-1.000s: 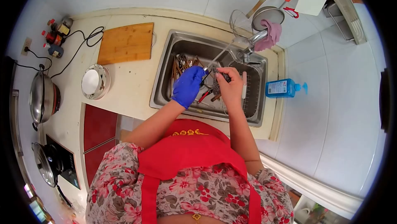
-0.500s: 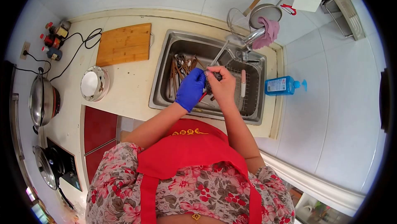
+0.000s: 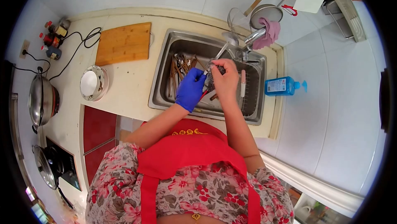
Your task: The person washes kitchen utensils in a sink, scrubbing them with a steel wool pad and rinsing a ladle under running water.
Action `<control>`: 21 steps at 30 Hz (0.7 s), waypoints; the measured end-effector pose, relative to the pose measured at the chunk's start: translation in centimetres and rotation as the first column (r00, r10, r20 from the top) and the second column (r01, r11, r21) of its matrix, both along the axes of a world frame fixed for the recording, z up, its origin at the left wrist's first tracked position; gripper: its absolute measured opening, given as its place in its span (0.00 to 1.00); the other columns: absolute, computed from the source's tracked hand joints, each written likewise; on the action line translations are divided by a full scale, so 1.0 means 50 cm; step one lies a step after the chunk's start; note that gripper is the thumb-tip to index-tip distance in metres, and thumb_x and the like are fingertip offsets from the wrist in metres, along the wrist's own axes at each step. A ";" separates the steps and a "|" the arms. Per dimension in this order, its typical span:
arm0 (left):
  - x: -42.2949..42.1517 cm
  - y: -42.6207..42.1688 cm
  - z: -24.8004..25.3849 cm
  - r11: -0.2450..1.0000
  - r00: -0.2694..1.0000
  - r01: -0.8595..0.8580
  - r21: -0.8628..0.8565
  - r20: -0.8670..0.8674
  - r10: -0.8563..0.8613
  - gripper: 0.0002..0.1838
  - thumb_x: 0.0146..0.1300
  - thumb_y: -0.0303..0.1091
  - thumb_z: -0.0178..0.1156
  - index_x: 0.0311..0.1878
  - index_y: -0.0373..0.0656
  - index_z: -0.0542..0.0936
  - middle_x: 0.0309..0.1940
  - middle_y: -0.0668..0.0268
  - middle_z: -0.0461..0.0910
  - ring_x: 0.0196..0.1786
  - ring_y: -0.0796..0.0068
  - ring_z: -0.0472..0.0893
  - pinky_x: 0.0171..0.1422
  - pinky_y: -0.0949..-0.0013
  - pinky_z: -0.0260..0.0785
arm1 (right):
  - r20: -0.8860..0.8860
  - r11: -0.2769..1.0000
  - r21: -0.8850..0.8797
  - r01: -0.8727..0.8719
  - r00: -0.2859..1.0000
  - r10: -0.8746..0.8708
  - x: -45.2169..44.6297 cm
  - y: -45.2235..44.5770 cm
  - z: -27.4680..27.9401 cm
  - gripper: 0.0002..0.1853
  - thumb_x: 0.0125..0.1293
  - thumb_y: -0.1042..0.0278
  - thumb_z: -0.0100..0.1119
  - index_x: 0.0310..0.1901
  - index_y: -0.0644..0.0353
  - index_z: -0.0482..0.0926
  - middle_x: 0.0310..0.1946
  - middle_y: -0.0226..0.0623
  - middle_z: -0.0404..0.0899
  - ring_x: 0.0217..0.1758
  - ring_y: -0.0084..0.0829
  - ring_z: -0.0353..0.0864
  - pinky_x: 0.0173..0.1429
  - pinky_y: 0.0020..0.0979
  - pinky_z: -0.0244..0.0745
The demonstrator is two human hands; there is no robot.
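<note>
Leans in over the sink (image 3: 261, 99), with forearms (image 3: 240, 128) angled inward from the near side. Has the bare right hand (image 3: 225, 81) bent over from the right, fingers curled nearly closed around a dark scourer (image 3: 210, 81). Brings the gloved left hand (image 3: 190, 89) close on the left, fingertips pinched on a slim metal utensil (image 3: 205, 72). Holds that utensil between both hands, just left of the scourer, mostly hidden; cannot tell long axis or contact.

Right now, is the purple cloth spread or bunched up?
Bunched up: the purple cloth hangs in creased folds over the tap.
</note>
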State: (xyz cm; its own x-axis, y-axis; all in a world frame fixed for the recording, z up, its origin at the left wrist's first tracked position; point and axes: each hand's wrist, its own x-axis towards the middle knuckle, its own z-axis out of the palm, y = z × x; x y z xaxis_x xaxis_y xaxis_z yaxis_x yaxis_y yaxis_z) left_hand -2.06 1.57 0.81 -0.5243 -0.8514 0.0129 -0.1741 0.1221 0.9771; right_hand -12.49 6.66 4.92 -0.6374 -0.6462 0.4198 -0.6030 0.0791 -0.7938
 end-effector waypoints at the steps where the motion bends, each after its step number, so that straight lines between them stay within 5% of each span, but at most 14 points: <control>1: 0.001 0.003 0.002 0.999 1.000 0.007 0.033 -0.002 -0.007 0.05 0.60 0.29 0.55 0.36 0.39 0.73 0.24 0.64 0.74 0.27 0.80 0.69 0.34 0.72 0.64 | 0.000 1.000 0.000 0.001 1.000 -0.001 -0.001 0.003 0.008 0.06 0.51 0.78 0.59 0.34 0.63 0.78 0.32 0.38 0.74 0.37 0.32 0.74 0.43 0.28 0.68; 3: 0.003 0.001 0.004 0.998 1.000 0.008 0.067 -0.004 -0.008 0.05 0.60 0.29 0.55 0.36 0.38 0.73 0.25 0.64 0.74 0.27 0.79 0.70 0.34 0.72 0.64 | -0.052 0.994 0.052 0.099 0.994 -0.097 0.003 0.009 0.026 0.06 0.51 0.78 0.59 0.33 0.63 0.78 0.33 0.40 0.72 0.38 0.37 0.73 0.44 0.30 0.67; 6: 0.001 -0.005 -0.002 0.996 1.000 0.005 0.088 0.003 -0.005 0.05 0.59 0.29 0.56 0.36 0.38 0.73 0.25 0.64 0.74 0.27 0.79 0.70 0.34 0.72 0.64 | -0.125 0.997 0.076 0.005 0.992 0.005 0.017 0.016 0.017 0.05 0.52 0.76 0.60 0.33 0.63 0.78 0.33 0.40 0.71 0.37 0.38 0.74 0.43 0.31 0.69; 11: 0.007 -0.001 0.012 0.995 0.995 -0.035 -0.091 0.094 0.044 0.05 0.59 0.30 0.56 0.37 0.40 0.73 0.25 0.59 0.75 0.27 0.70 0.73 0.34 0.67 0.66 | -0.221 0.989 0.145 -0.025 0.974 0.057 0.035 0.016 0.019 0.06 0.51 0.75 0.61 0.33 0.62 0.77 0.32 0.38 0.71 0.35 0.38 0.74 0.39 0.32 0.70; 21: 0.011 0.005 0.018 0.986 0.991 -0.039 -0.161 0.118 0.058 0.07 0.58 0.32 0.57 0.38 0.43 0.74 0.29 0.55 0.77 0.32 0.56 0.77 0.35 0.62 0.67 | -0.310 0.995 0.101 0.010 0.950 0.022 0.040 0.015 0.009 0.05 0.52 0.76 0.59 0.32 0.60 0.76 0.32 0.37 0.72 0.34 0.39 0.74 0.37 0.34 0.70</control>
